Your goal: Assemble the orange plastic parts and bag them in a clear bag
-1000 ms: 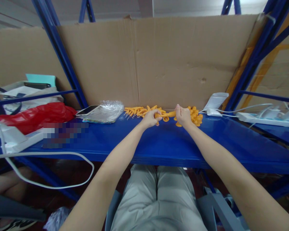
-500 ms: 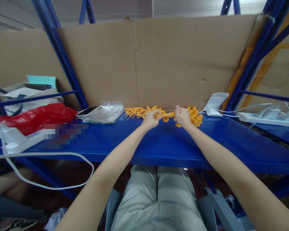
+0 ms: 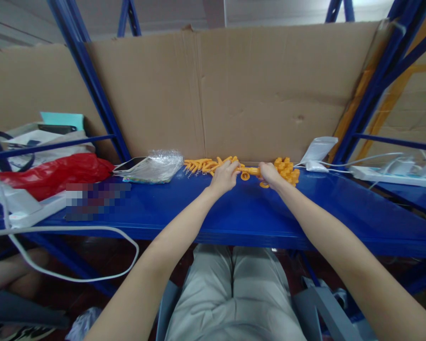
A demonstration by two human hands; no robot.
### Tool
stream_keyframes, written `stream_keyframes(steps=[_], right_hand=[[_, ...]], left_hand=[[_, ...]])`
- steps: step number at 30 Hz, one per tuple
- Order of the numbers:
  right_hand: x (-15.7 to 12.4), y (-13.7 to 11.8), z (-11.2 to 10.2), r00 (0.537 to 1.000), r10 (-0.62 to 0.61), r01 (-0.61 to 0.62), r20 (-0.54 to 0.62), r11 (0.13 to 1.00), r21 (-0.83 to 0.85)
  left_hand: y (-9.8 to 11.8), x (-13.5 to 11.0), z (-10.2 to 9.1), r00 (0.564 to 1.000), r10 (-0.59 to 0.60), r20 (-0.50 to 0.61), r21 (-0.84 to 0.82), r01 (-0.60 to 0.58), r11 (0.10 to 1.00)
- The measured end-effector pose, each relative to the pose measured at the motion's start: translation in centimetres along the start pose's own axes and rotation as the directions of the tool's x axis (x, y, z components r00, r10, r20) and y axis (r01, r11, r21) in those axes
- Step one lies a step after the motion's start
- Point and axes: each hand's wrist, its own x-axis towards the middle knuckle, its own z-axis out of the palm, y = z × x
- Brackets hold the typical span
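My left hand (image 3: 226, 177) is closed, fingertips at the left end of an orange plastic piece (image 3: 250, 170) shaped like a short rod. My right hand (image 3: 269, 174) is wrapped round the right end of this piece. Behind and left of my left hand lies a pile of orange pieces with thin silver spirals (image 3: 200, 166), which look like corkscrews. Beyond my right hand stands a cluster of orange plastic pieces (image 3: 287, 170) with round ends. A loose round orange piece (image 3: 245, 176) lies between my hands. My fingers partly hide the held piece.
Everything rests on a blue metal shelf (image 3: 177, 208) against a cardboard sheet (image 3: 248, 90). Plastic-wrapped packets (image 3: 156, 170) and a red bag (image 3: 64, 173) lie left. A white packet (image 3: 317, 151) and a power strip (image 3: 394, 174) are right. A white cable (image 3: 92, 227) loops at front left.
My left hand has turned over the orange piece, its back now facing up more. The right hand has shifted slightly down and its grip has rotated.
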Motion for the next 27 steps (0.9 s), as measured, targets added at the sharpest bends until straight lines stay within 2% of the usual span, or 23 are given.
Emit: stream_keyframes(steps=[5,9,12,14,16,18,20,23,27], right_hand=[[0.9,1.0,-0.2,0.975,-0.219,0.218,0.025,0.975,0.040],[1.5,1.5,-0.1,0.980,-0.162,0.152,0.115,0.984,0.096],[1.6,1.5,-0.2,0.976,-0.139,0.119,0.169,0.985,0.122],[1.3,1.4,-0.2,0.975,-0.172,0.156,0.138,0.981,0.118],[1.0,1.1,-0.3,0.965,-0.261,0.258,0.038,0.964,0.064],[0.7,0.8,-0.3,0.921,-0.383,0.380,-0.071,0.924,-0.049],[0.4,0.6,-0.4,0.870,-0.478,0.454,-0.123,0.873,-0.179],[0.1,0.5,-0.6,0.835,-0.536,0.482,-0.122,0.821,-0.306],[0.2,0.6,-0.7,0.826,-0.550,0.474,-0.125,0.797,-0.374]], left_hand=[[0.2,-0.1,-0.2,1.000,-0.012,0.021,-0.020,0.013,1.000],[-0.2,0.3,0.4,0.996,-0.083,0.018,-0.123,0.085,0.989],[-0.6,0.7,0.8,0.980,-0.197,0.042,-0.248,0.201,0.948],[-0.9,0.8,1.1,0.957,-0.278,0.083,-0.340,0.289,0.895],[-1.1,0.9,1.2,0.933,-0.333,0.135,-0.433,0.358,0.827],[-1.1,0.9,1.3,0.914,-0.360,0.187,-0.509,0.404,0.760],[-1.1,1.0,1.4,0.899,-0.371,0.232,-0.555,0.435,0.709],[-0.9,1.0,1.4,0.887,-0.367,0.280,-0.588,0.461,0.665],[-0.7,1.1,1.5,0.886,-0.351,0.302,-0.609,0.462,0.644]])
